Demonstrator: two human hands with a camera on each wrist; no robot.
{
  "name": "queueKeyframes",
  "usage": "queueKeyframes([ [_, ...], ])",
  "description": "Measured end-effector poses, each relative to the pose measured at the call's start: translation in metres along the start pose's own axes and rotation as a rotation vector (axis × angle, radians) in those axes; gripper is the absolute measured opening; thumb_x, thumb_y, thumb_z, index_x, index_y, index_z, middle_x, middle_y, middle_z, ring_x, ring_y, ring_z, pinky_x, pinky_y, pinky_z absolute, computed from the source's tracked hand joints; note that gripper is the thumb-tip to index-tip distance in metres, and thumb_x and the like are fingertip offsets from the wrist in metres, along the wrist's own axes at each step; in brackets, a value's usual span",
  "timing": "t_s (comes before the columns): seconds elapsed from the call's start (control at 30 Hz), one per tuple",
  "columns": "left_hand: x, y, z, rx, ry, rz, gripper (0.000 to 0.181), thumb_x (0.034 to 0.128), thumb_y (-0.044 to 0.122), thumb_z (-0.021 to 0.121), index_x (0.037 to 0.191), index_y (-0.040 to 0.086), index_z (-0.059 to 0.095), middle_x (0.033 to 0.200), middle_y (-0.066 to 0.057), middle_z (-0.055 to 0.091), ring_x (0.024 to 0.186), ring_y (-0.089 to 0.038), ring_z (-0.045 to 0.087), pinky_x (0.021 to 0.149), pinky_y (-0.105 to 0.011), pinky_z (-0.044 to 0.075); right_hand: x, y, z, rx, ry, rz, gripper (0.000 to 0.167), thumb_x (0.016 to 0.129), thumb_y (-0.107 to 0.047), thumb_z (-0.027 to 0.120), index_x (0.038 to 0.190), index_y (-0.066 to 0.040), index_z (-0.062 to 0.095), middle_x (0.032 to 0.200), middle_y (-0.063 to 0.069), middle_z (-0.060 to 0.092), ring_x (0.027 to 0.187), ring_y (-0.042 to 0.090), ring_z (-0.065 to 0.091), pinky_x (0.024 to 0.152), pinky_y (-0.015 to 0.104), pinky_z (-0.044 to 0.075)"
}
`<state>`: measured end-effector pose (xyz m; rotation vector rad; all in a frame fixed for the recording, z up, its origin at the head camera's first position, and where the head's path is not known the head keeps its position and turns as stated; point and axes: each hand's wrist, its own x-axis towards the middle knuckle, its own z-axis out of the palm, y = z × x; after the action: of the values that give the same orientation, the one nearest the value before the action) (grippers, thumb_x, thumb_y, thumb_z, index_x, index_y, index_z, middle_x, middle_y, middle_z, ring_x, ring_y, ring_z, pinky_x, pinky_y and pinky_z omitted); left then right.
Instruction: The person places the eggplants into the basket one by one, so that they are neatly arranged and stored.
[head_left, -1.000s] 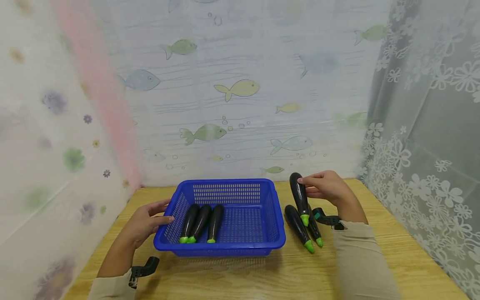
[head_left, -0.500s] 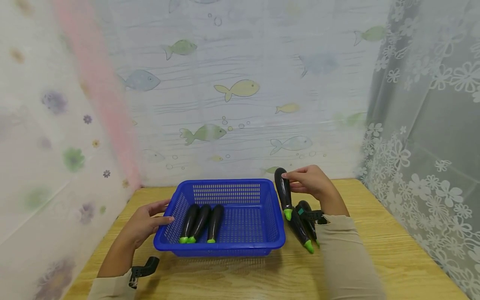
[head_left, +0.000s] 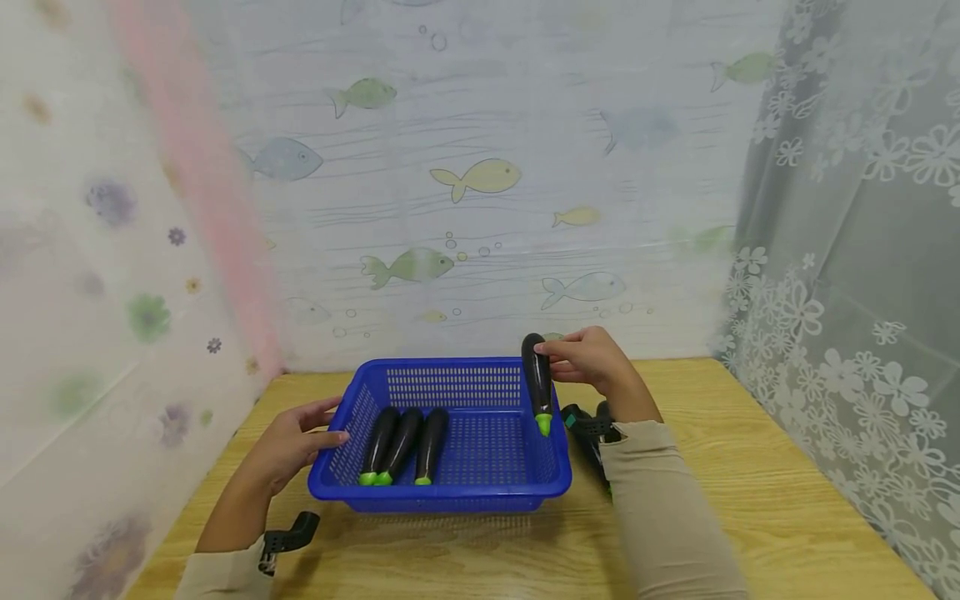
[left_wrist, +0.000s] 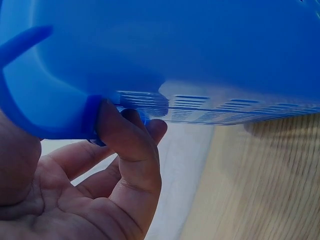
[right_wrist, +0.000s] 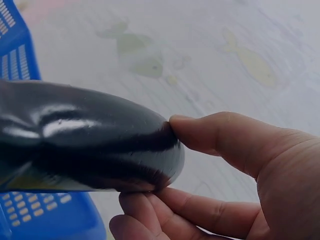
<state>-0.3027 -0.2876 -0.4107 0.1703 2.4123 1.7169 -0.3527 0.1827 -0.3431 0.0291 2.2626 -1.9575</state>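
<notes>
A dark eggplant (head_left: pixel 537 379) with a green stem end hangs over the right side of a blue plastic basket (head_left: pixel 442 492), stem down. My right hand (head_left: pixel 592 364) pinches its rounded end between thumb and fingers, as the right wrist view also shows on the eggplant (right_wrist: pixel 90 140). At the basket's left side, my left hand (head_left: pixel 292 442) grips the rim, thumb over it and fingers outside; in the left wrist view the fingers (left_wrist: pixel 132 150) curl under the rim. Inside the basket, three eggplants (head_left: pixel 405 446) lie side by side on the left, stems toward me.
On the wooden table (head_left: pixel 757 500), right of the basket, more eggplant (head_left: pixel 588 450) shows, mostly hidden behind my right wrist and its camera mount (head_left: pixel 592 425). A fish-patterned sheet (head_left: pixel 487 250) hangs behind the table, and a flowered lace curtain (head_left: pixel 855 375) on the right.
My right hand has carried the eggplant leftward, from above the others on the table to over the basket's right side. The left hand and basket have stayed put.
</notes>
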Motion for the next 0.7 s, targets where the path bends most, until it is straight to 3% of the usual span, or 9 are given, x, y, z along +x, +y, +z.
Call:
queueKeyframes([
  [0.4,-0.001,0.001,0.000,-0.010,-0.006,0.005,0.081,0.0948,0.015,0.076,0.162,0.004,0.032,0.155,-0.033,0.043,0.119,-0.035,0.068,0.093,-0.049,0.061,0.016,0.002,0.032,-0.072,-0.007,0.039,0.050,0.088,-0.023,0.084,0.125,0.007,0.068,0.115,0.022,0.066,0.087,0.022,0.076,0.083,0.036,0.065],
  [0.7,-0.002,0.001,0.000,0.000,0.009,-0.004,0.081,0.0945,0.015,0.077,0.161,0.004,0.033,0.153,-0.033,0.045,0.118,-0.034,0.069,0.093,-0.049,0.061,0.025,0.009,0.051,-0.073,-0.004,0.066,0.046,0.085,-0.019,0.085,0.118,0.008,0.067,0.104,0.018,0.069,0.079,0.022,0.075,0.081,0.038,0.065],
])
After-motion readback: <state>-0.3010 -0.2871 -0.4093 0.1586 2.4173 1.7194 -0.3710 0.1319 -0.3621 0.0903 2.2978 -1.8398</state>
